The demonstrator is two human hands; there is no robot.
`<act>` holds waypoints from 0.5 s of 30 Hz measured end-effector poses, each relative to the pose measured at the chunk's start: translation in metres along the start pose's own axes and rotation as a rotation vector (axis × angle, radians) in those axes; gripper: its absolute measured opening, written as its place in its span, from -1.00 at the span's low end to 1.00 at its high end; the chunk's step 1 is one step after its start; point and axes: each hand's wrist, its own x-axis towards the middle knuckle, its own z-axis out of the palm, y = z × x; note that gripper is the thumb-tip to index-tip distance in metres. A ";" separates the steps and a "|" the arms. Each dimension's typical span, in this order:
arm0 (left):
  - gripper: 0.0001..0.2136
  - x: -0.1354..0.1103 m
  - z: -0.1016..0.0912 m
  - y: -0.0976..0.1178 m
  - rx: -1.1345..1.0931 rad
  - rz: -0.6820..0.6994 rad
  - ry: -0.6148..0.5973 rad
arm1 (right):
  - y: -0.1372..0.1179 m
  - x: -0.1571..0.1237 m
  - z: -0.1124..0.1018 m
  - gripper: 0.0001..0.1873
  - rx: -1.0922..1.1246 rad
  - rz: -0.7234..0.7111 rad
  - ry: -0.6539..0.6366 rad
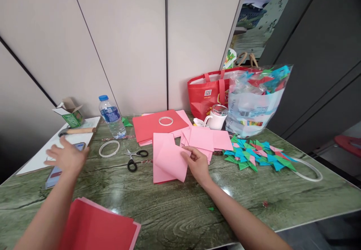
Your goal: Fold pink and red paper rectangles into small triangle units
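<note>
Clock centred on the held sheet, twelve pointing to the wall. Right hand (197, 163): thumb and forefinger pinched together on the right edge of a pink sheet (171, 160); other fingers curled in. Sheet tilted, lying over a pink stack (160, 139) with red showing at its lower edge. Left hand (69, 158) at nine o'clock, well apart: fingers spread wide, no object visible in them, palm over a phone (55, 180); whether they touch, cannot tell.

Near ring: scissors (132, 162) at nine, blades parted, black handles. Loose pink squares (201, 139) at two, overlapping. Red sheets (146, 126) at twelve, pink beneath, a white ring (166, 121) lying on top.

Farther: second white ring (109, 149) between nine and ten. Bottle (111, 116) upright at ten, blue cap. Hammer (80, 130) also toward ten, on a white board (32, 163). Folded pieces (251, 154) at three, heaped: green, blue, pink, red. Lidded mug (216, 120) between one and two; red bag (199, 96) behind it, at one. Clear-topped bag (248, 111) at two, coloured pieces inside. Red-and-pink stack (101, 227) between seven and eight, near edge.
</note>
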 end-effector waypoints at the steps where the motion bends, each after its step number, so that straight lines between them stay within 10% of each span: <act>1: -0.21 0.004 0.003 -0.011 0.028 -0.040 -0.038 | 0.000 0.000 0.000 -0.66 0.005 0.003 -0.001; 8: -0.07 0.010 0.001 -0.030 0.063 -0.290 -0.279 | -0.002 0.000 0.000 -0.64 0.017 0.017 0.004; 15: -0.02 0.009 -0.005 -0.022 0.193 -0.189 -0.435 | -0.006 -0.001 0.000 -0.62 0.050 0.024 -0.008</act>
